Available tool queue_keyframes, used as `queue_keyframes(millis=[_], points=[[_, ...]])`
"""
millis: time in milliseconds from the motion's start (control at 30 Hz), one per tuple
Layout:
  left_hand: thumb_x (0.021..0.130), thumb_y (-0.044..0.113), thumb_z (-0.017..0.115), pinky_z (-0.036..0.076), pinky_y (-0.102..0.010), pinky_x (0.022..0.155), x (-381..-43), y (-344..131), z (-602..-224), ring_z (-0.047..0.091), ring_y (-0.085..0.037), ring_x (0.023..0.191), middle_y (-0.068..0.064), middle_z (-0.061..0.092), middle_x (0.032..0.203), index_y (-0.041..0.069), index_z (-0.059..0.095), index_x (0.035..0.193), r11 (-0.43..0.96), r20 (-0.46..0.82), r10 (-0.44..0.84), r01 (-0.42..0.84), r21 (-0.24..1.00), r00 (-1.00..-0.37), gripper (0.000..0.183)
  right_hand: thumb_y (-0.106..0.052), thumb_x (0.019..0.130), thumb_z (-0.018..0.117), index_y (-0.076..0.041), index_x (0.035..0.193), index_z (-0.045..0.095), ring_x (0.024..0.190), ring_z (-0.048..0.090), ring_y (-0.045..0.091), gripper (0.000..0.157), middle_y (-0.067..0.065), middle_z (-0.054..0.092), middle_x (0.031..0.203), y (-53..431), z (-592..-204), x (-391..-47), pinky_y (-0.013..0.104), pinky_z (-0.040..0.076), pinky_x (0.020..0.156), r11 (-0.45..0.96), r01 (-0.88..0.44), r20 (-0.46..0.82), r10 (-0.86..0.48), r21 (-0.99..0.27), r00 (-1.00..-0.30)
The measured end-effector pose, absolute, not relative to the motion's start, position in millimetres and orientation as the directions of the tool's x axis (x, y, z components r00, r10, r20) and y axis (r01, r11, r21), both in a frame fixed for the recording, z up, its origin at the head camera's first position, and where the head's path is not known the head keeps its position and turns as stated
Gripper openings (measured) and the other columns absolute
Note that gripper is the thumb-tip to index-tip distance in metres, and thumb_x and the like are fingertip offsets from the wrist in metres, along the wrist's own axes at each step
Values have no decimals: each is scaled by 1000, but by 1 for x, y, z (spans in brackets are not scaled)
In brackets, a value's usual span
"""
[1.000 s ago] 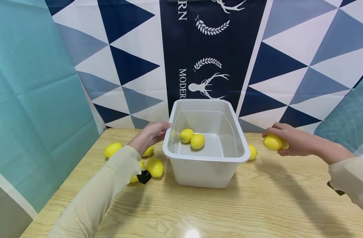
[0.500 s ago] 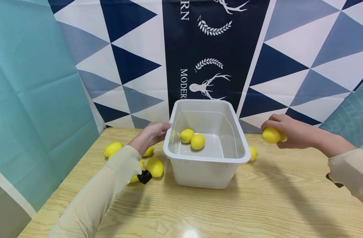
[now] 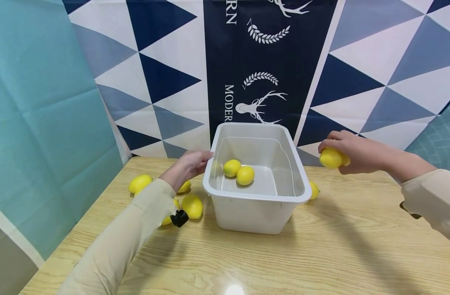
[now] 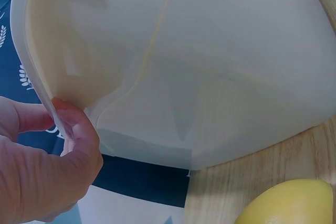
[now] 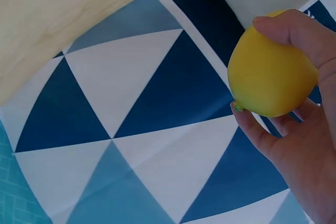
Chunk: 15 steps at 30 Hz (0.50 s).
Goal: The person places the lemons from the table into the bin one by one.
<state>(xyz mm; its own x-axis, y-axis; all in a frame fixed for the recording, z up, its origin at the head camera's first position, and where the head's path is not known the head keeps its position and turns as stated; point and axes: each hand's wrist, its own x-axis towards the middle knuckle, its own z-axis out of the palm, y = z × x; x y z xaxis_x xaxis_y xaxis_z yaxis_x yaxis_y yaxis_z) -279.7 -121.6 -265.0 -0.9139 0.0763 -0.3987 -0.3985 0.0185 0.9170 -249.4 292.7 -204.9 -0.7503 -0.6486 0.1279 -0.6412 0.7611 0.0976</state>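
A light grey plastic bin stands upright on the table, and two lemons, one behind the other, lie on its floor. My left hand pinches the bin's left rim; in the left wrist view the thumb and fingers close over the rim's edge. To the right of the bin and above the table, my right hand grips a lemon. The right wrist view shows this lemon between thumb and fingertips, with a small green spot at its tip.
Several lemons lie left of the bin, among them one at the back left and one near the bin; the left arm partly covers the group. Another lemon sits beside the bin's right side. A patterned cloth hangs behind the wooden table.
My right hand has risen with its lemon and shifted slightly left toward the bin. The left hand keeps its hold on the rim, and the bin has not moved.
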Motion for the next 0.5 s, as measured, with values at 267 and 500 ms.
queue_keyframes(millis=[267,500], points=[[98,16,57,48,-30,108,-280,-121,-264,58,-18,109,-6,57,118,1,56,134,23,-400,71,-400,916,-914,39,3,55,89,-17,110,63,98,53,23,65,4,60,106,274,-194,-253,44,56,82,761,-641,129,-648,97,-750],[98,17,57,47,-31,109,-279,-120,-263,57,-19,109,-8,56,124,1,54,135,29,-397,76,-396,918,-915,41,4,56,88,-16,110,63,97,52,24,63,5,60,106,257,-184,-258,44,55,83,747,-654,131,-665,121,-735]])
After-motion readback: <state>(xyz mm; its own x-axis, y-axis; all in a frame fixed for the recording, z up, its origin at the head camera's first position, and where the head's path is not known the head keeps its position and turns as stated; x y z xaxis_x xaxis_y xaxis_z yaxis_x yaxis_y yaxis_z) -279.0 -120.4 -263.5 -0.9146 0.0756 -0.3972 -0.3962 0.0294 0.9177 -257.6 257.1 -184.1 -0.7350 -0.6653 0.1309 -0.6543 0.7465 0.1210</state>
